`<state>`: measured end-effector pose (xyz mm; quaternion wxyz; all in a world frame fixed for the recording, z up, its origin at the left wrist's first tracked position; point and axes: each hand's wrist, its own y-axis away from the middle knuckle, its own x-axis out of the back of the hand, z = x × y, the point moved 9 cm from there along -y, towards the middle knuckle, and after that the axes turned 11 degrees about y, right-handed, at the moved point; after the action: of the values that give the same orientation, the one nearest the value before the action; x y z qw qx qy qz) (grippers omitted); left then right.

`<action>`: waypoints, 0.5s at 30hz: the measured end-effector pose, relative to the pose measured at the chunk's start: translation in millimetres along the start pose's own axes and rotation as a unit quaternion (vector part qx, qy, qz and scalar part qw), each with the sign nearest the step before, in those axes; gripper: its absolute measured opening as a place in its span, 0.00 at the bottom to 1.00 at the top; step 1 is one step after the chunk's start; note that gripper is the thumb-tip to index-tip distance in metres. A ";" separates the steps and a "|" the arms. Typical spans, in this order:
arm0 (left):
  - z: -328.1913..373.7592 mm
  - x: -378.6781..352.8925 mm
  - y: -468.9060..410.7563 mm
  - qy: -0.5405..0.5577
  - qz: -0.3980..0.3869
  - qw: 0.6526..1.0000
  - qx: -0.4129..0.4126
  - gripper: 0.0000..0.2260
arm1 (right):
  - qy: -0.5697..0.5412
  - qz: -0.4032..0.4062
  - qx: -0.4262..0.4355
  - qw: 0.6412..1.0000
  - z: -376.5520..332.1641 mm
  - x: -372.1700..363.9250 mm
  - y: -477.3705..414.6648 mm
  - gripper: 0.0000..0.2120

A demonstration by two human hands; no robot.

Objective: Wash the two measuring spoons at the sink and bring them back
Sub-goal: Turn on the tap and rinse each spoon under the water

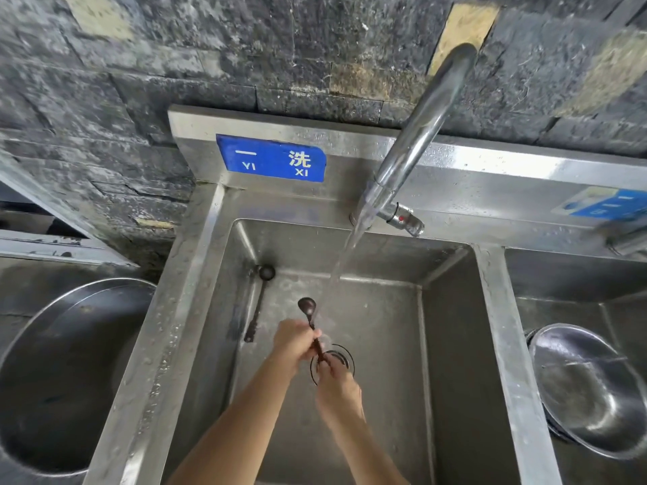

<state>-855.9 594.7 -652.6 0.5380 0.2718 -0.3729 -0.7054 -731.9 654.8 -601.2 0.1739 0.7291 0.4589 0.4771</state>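
A dark measuring spoon (307,307) is held over the steel sink (196,309), bowl up and away from me. My left hand (292,346) grips its handle near the middle. My right hand (338,386) pinches the handle's lower end above the drain (341,358). Water runs from the faucet (420,134) and falls just right of the spoon's bowl. A second dark measuring spoon (261,295) lies on the sink floor at the back left, bowl toward the wall.
A large steel basin (63,372) sits in the left compartment. Steel bowls (588,390) are stacked in the right sink. A blue label (271,158) is on the backsplash, with a dark stone wall behind.
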 end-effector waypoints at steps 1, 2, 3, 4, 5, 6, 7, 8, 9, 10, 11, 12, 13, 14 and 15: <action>1.0 0.0 -0.4 0.006 -0.002 1.000 0.000 0.03 | -0.001 -0.001 -0.005 1.000 1.2 0.8 -3.0 0.16; 2.7 0.2 -1.4 0.007 -0.003 1.000 -0.004 0.04 | 0.001 -0.002 -0.008 1.000 1.9 1.0 -6.0 0.14; 5.3 0.5 -1.7 0.005 -0.005 1.000 -0.008 0.04 | 0.002 -0.002 -0.012 1.000 1.2 1.6 -8.3 0.12; 9.0 1.0 -2.4 0.006 -0.005 1.000 -0.013 0.04 | -0.003 -0.001 -0.018 1.000 0.9 2.2 -10.4 0.11; 13.4 1.5 -3.2 0.009 -0.004 1.000 -0.019 0.04 | -0.018 0.001 -0.027 0.999 0.5 2.5 -12.3 0.11; 18.4 2.3 -5.3 0.011 -0.002 1.000 -0.027 0.04 | -0.042 0.003 -0.036 0.998 -0.3 3.1 -14.5 0.12; 23.8 2.8 -6.9 0.012 0.002 0.999 -0.034 0.04 | -0.058 0.003 -0.044 0.997 -1.6 3.6 -17.2 0.12; 30.2 3.1 -8.6 0.013 0.006 0.999 -0.041 0.05 | -0.067 0.004 -0.049 0.997 -3.9 4.7 -20.3 0.11; 37.4 2.7 -9.8 0.011 0.007 0.999 -0.049 0.07 | -0.068 0.003 -0.050 0.996 -7.3 6.0 -23.4 0.10; 45.1 1.5 -10.8 0.010 0.005 0.998 -0.058 0.08 | -0.073 0.003 -0.049 0.996 -10.6 7.1 -27.2 0.10; 53.0 -0.3 -10.9 0.012 0.000 0.998 -0.064 0.08 | -0.079 0.005 -0.047 0.996 -14.7 9.1 -30.8 0.10; 60.7 -1.9 -10.5 0.020 -0.008 0.997 -0.068 0.08 | -0.079 0.009 -0.046 0.996 -18.7 11.0 -34.0 0.11; 68.7 -3.6 -9.4 0.029 -0.015 0.997 -0.071 0.08 | -0.077 0.015 -0.044 0.996 -22.9 14.0 -36.5 0.12; 76.8 -4.3 -8.4 0.039 -0.019 0.996 -0.076 0.08 | -0.078 0.019 -0.042 0.996 -27.5 16.6 -38.5 0.12; 85.5 -4.4 -6.4 0.049 -0.018 0.995 -0.083 0.08 | -0.079 0.024 -0.038 0.996 -33.0 19.4 -40.2 0.12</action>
<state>-925.3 619.8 -608.8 0.5635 0.2677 -0.2811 -0.7293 -778.0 685.8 -602.6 0.2261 0.7681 0.4077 0.4390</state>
